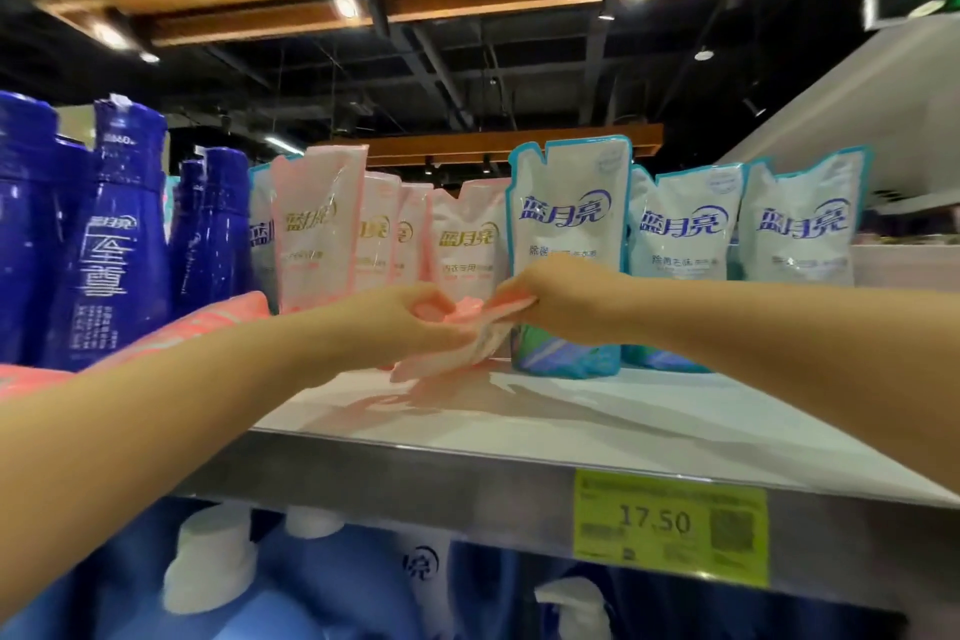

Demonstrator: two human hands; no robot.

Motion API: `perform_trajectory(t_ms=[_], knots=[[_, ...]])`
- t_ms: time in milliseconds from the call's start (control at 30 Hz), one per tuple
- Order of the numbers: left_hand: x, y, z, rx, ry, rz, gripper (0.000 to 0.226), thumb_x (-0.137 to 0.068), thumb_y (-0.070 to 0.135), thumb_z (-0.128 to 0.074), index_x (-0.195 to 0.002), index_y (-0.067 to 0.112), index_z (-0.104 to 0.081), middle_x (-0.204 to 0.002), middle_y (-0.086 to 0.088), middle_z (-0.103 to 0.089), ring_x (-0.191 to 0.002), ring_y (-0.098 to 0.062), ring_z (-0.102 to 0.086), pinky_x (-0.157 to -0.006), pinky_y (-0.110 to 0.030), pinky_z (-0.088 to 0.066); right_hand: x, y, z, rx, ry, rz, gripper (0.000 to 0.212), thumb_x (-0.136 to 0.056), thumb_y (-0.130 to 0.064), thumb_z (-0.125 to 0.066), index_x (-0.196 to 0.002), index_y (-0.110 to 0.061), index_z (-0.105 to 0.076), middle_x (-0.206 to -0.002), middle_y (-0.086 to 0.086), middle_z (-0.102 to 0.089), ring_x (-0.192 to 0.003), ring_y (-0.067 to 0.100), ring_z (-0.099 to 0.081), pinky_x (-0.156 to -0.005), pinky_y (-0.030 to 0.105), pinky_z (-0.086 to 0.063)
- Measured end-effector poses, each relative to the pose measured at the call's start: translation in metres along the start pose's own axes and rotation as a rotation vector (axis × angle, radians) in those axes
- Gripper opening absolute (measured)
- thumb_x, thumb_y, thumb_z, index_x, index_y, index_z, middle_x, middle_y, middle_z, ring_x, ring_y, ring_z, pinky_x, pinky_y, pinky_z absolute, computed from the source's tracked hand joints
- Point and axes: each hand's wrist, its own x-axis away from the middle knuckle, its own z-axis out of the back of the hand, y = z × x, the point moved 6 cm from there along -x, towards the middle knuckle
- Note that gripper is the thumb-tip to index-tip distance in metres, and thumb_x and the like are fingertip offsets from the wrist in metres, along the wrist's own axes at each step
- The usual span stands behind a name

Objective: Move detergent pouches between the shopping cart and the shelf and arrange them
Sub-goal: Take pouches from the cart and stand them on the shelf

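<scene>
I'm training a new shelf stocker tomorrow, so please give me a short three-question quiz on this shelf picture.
1. True or false: the left hand and the right hand both grip one pink pouch.
2. What stands at the left end of the shelf? A) dark blue bottles B) cardboard boxes C) glass jars
3. Fill in: the green price label on the shelf's front edge reads ____.

Key: 1 true; 2 A; 3 17.50
</scene>
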Motion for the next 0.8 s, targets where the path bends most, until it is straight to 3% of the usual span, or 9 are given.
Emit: perform_trajectory(t_ms=[100,200,267,333,400,500,633,700,800], knots=[[0.006,-0.002,0.020,0.124,0.206,-0.089,0.037,-0.085,0.032,-0.063,-0.119,0.026,-0.050,-0.101,0.009,-0.056,-0.084,-0.003,-0.052,-0.066,-0.016,-0.043,0.000,-0.001,0.026,-0.241,0.173,-0.118,0.031,-0.096,-0.032,-0.049,-0.118,-0.018,-0.064,-0.103,-0.001,-0.066,-0.078,0.010,-0.059,-0.068,0.018,-0.044],[0.018,0.001,0.043,0.314,0.397,-0.162,0.050,-0.083,0.021,-0.067,-0.129,0.019,-0.047,-0.112,0.004,-0.060,-0.090,-0.007,-0.053,-0.076,-0.020,-0.045,0.000,0.005,0.054,-0.579,0.434,-0.277,0.032,-0.095,-0.032,-0.052,-0.113,-0.010,-0.065,-0.101,0.006,-0.065,-0.091,0.019,-0.061,-0.087,0.033,-0.048],[0.025,0.003,0.046,0.440,0.405,-0.162,0.058,-0.081,0.022,-0.069,-0.133,0.016,-0.042,-0.123,-0.001,-0.058,-0.101,-0.011,-0.051,-0.087,-0.029,-0.044,0.003,0.003,0.073,-0.803,0.597,-0.361,0.027,-0.096,-0.031,-0.051,-0.110,-0.011,-0.063,-0.097,0.006,-0.066,-0.093,0.023,-0.062,-0.085,0.037,-0.050],[0.034,0.010,0.039,0.569,0.326,-0.164,0.062,-0.077,0.022,-0.071,-0.132,0.015,-0.042,-0.120,-0.001,-0.059,-0.107,-0.017,-0.054,-0.096,-0.038,-0.045,0.008,-0.006,0.091,-0.979,0.695,-0.435,0.020,-0.097,-0.029,-0.048,-0.103,-0.014,-0.060,-0.083,0.000,-0.063,-0.080,0.017,-0.062,-0.076,0.033,-0.052],[0.044,0.022,0.028,0.682,0.222,-0.222,0.048,-0.078,0.020,-0.071,-0.122,0.018,-0.053,-0.115,-0.002,-0.064,-0.106,-0.022,-0.061,-0.093,-0.043,-0.049,0.016,-0.017,0.105,-1.074,0.751,-0.504,0.020,-0.097,-0.027,-0.047,-0.103,-0.012,-0.059,-0.079,0.001,-0.060,-0.074,0.015,-0.060,-0.075,0.033,-0.053],[0.068,0.043,0.030,0.766,0.214,-0.364,0.024,-0.078,0.019,-0.070,-0.098,0.029,-0.060,-0.097,0.004,-0.069,-0.091,-0.015,-0.065,-0.075,-0.033,-0.055,0.039,-0.041,0.133,-1.106,0.822,-0.488,0.021,-0.098,-0.025,-0.045,-0.105,-0.013,-0.060,-0.087,0.006,-0.065,-0.082,0.022,-0.064,-0.079,0.038,-0.056],[0.109,0.068,0.049,0.862,0.305,-0.514,0.026,-0.080,0.015,-0.069,-0.101,0.027,-0.060,-0.094,0.010,-0.067,-0.084,-0.008,-0.065,-0.063,-0.024,-0.055,0.090,-0.079,0.188,-1.002,0.951,-0.350,0.016,-0.095,-0.023,-0.051,-0.093,-0.017,-0.066,-0.089,0.010,-0.069,-0.086,0.028,-0.068,-0.080,0.046,-0.057],[0.132,0.084,0.054,0.882,0.331,-0.582,0.032,-0.081,0.014,-0.068,-0.111,0.020,-0.060,-0.096,0.009,-0.068,-0.084,-0.006,-0.066,-0.064,-0.021,-0.055,0.118,-0.096,0.211,-0.952,1.004,-0.323,0.015,-0.094,-0.028,-0.055,-0.093,-0.017,-0.065,-0.095,0.012,-0.070,-0.089,0.029,-0.068,-0.081,0.045,-0.057],[0.166,0.108,0.050,0.952,0.339,-0.635,0.033,-0.081,0.012,-0.069,-0.111,0.021,-0.059,-0.102,0.004,-0.068,-0.092,-0.011,-0.066,-0.074,-0.029,-0.055,0.157,-0.112,0.222,-0.950,0.973,-0.338,0.036,-0.092,-0.038,-0.056,-0.117,-0.012,-0.055,-0.101,0.007,-0.068,-0.088,0.021,-0.068,-0.078,0.038,-0.058]])
